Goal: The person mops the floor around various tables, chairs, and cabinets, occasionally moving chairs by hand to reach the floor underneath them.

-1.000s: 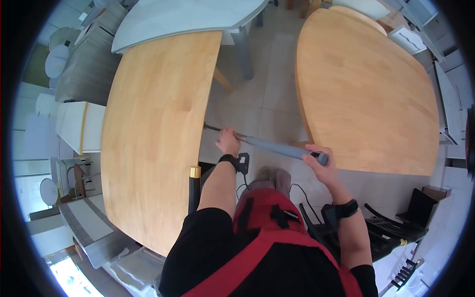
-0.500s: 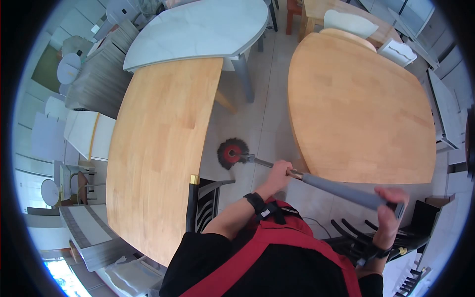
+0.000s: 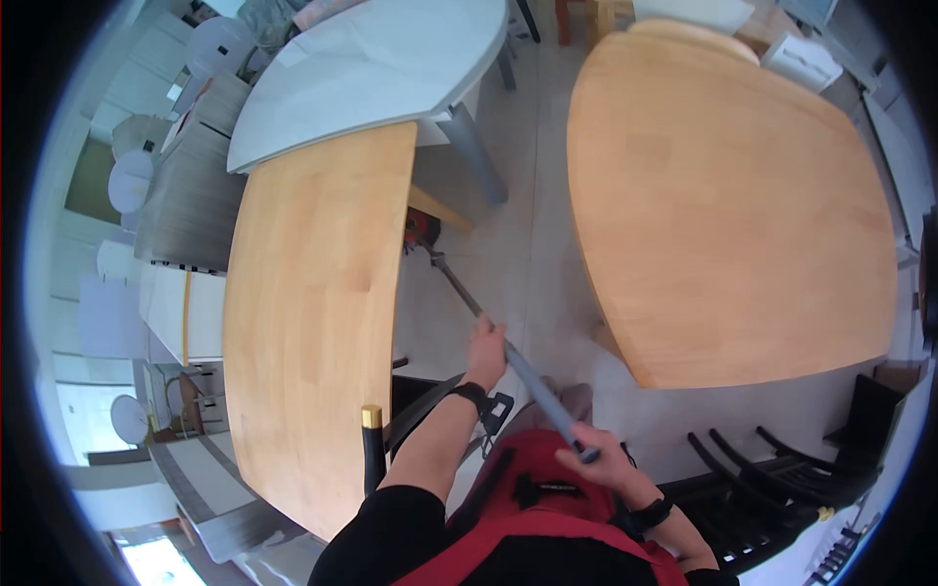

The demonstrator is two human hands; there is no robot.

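View from a head-worn camera, looking down at a person's two bare hands working a long-handled mop along a tiled floor (image 3: 532, 244). The left hand (image 3: 486, 354) is wrapped around the mop pole (image 3: 457, 290) about halfway along it. The right hand (image 3: 603, 459), nearer the body and just behind the left, is closed over the pole's grey upper end. From the left hand the pole slants forward and to the left, down to the red mop head (image 3: 420, 230). The head lies well ahead of that hand, on the floor at the edge of a pale wooden table (image 3: 313, 322), and is partly hidden beneath the tabletop beside a slanted table leg. That table stretches along the left of both hands. A second wooden table (image 3: 723, 195) lies to the right of them, with the open aisle of floor between. A white table (image 3: 371, 68) stands far ahead, beyond the mop head. A black chair post with a gold cap (image 3: 371, 430) stands just left of the left forearm, and black chairs (image 3: 772, 479) sit to the right of the right hand. As for progress, the mop looks to be mid-stroke at the table's edge. The tiles show no clear wet or dry patches, so how much floor is done or left cannot be told.
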